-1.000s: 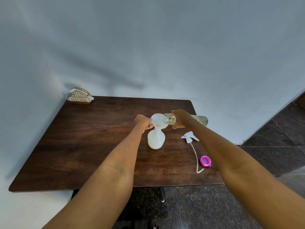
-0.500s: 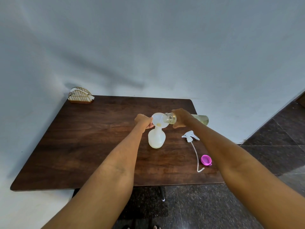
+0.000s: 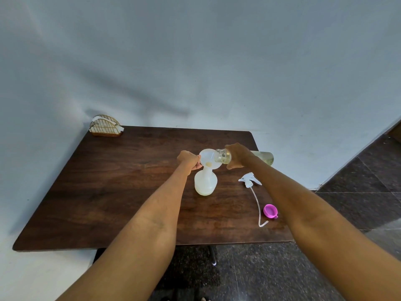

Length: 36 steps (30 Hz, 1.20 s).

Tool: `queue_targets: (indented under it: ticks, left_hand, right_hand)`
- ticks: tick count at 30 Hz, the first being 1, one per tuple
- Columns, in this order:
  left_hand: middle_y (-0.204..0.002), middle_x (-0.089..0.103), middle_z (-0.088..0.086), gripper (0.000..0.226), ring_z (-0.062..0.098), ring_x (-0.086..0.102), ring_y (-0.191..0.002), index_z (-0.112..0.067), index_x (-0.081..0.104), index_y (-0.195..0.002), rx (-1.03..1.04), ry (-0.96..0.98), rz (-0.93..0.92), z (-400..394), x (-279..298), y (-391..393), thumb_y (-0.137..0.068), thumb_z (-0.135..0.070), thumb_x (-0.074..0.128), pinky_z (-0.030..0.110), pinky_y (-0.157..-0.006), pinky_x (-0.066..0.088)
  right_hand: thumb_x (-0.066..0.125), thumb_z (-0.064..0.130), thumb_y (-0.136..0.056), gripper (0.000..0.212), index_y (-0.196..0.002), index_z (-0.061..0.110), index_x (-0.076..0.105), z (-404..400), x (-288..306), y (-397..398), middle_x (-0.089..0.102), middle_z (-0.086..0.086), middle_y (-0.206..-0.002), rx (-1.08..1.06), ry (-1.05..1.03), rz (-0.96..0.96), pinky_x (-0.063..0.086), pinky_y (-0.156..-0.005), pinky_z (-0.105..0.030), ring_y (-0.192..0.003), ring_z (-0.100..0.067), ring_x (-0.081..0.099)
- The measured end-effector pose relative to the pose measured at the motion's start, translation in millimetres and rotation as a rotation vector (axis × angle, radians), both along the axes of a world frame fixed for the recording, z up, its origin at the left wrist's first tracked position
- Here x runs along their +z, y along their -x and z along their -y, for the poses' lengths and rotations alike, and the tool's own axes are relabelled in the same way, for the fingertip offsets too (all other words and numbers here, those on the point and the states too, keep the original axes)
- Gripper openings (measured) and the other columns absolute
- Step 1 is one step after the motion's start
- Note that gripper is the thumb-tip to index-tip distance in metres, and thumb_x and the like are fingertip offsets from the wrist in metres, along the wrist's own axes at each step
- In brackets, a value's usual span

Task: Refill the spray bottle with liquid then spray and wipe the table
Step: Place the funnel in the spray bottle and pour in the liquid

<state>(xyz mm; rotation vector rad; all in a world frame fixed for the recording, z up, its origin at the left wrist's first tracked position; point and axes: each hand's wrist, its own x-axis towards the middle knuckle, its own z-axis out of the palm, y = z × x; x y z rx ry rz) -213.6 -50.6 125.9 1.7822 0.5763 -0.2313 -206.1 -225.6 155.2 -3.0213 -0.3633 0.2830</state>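
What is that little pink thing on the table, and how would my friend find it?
Start at the dark wooden table and go to its near right corner. There a small pink cap lies open side up, beside the thin tube of the white spray head. It is the only bright pink thing there; everything near it is white or clear.

The spray bottle [image 3: 205, 183] stands upright near the middle of the table [image 3: 108, 192], and a funnel [image 3: 209, 159] sits in its neck. The left hand [image 3: 188, 160] is at the left edge of the funnel. The right hand [image 3: 238, 155] is to the right and holds a refill bottle [image 3: 263, 157] on its side, its mouth over the funnel. To the right of the spray bottle the spray head [image 3: 249, 180] lies on the table, its tube [image 3: 258, 205] running toward the near edge. The cap [image 3: 270, 211] lies just beside the tube, on its right. The napkin holder [image 3: 105, 126] stands on the far left corner.
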Motion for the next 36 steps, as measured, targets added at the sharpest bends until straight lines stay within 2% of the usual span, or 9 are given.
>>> queue_targets:
  ticks: [5,9,12,17,20,22,28,30,36]
  left_hand:
    - [-0.106,0.068,0.017,0.026,0.016,0.063,-0.075,0.002,0.064,-0.110,-0.004,0.000,0.003,0.1,1.1,0.9,-0.088,-0.011,0.065,0.021,-0.060,0.054]
    - [-0.108,0.067,0.017,0.026,0.019,0.067,-0.081,0.002,0.064,-0.111,-0.006,0.010,-0.003,0.4,2.2,1.6,-0.088,-0.010,0.065,0.022,-0.066,0.055]
    - [-0.108,0.067,0.018,0.025,0.021,0.069,-0.085,0.002,0.064,-0.110,-0.001,0.012,-0.001,0.4,1.6,1.4,-0.088,-0.009,0.065,0.021,-0.061,0.054]
    - [-0.108,0.067,0.018,0.025,0.018,0.064,-0.078,0.002,0.064,-0.110,-0.005,0.016,0.005,0.5,1.4,0.6,-0.088,-0.009,0.065,0.023,-0.068,0.055]
    - [-0.109,0.067,0.018,0.024,0.022,0.069,-0.089,0.002,0.064,-0.110,-0.008,0.018,0.004,0.3,3.2,1.8,-0.088,-0.009,0.065,0.021,-0.059,0.054]
    - [-0.109,0.067,0.018,0.024,0.021,0.067,-0.084,0.002,0.064,-0.109,-0.011,0.016,0.006,0.3,3.3,2.1,-0.088,-0.009,0.065,0.018,-0.056,0.052]
    - [-0.109,0.067,0.018,0.023,0.020,0.067,-0.083,0.002,0.064,-0.109,-0.010,0.018,-0.003,0.7,3.0,1.4,-0.088,-0.009,0.064,0.022,-0.064,0.055]
    - [-0.109,0.066,0.018,0.022,0.022,0.069,-0.089,0.001,0.064,-0.108,-0.007,0.015,-0.006,1.0,3.9,2.0,-0.088,-0.009,0.065,0.020,-0.060,0.053]
    - [-0.107,0.067,0.017,0.022,0.020,0.067,-0.084,0.001,0.064,-0.107,-0.004,0.001,-0.008,1.3,4.1,2.3,-0.088,-0.010,0.065,0.018,-0.057,0.051]
  right_hand:
    - [0.078,0.020,-0.065,0.048,-0.105,0.006,0.056,-0.5,-1.0,0.6,0.067,-0.012,-0.101,0.000,-0.005,-0.005,0.039,-0.068,-0.028,-0.082,-0.026,0.060]
    - [0.078,0.020,-0.064,0.047,-0.104,0.006,0.056,0.1,-1.3,1.0,0.067,-0.011,-0.100,-0.001,-0.004,-0.010,0.041,-0.068,-0.028,-0.075,-0.021,0.054]
    - [0.077,0.021,-0.064,0.047,-0.103,0.007,0.055,0.6,-1.3,1.2,0.067,-0.011,-0.100,-0.001,0.004,-0.013,0.045,-0.070,-0.031,-0.083,-0.026,0.062]
    - [0.078,0.021,-0.065,0.048,-0.105,0.006,0.056,1.8,-0.7,1.2,0.067,-0.011,-0.101,-0.008,-0.017,-0.008,0.039,-0.068,-0.027,-0.088,-0.027,0.063]
    - [0.078,0.021,-0.066,0.048,-0.105,0.006,0.056,1.6,-1.1,1.0,0.067,-0.012,-0.102,-0.011,-0.026,-0.013,0.041,-0.069,-0.026,-0.088,-0.027,0.063]
    - [0.078,0.020,-0.065,0.047,-0.104,0.006,0.056,0.9,-1.7,1.2,0.067,-0.012,-0.101,-0.014,-0.030,-0.015,0.041,-0.068,-0.027,-0.087,-0.027,0.063]
    - [0.078,0.020,-0.064,0.046,-0.103,0.006,0.056,-1.1,-1.9,0.8,0.067,-0.012,-0.100,-0.014,-0.023,-0.011,0.042,-0.069,-0.028,-0.075,-0.022,0.054]
    - [0.078,0.020,-0.064,0.046,-0.103,0.006,0.056,-0.8,-1.4,0.5,0.067,-0.012,-0.100,-0.012,-0.017,-0.013,0.042,-0.068,-0.028,-0.079,-0.025,0.059]
    - [0.078,0.021,-0.065,0.050,-0.107,0.007,0.056,-1.9,-0.5,1.3,0.067,-0.011,-0.103,-0.007,-0.009,-0.010,0.046,-0.073,-0.031,-0.089,-0.027,0.063]
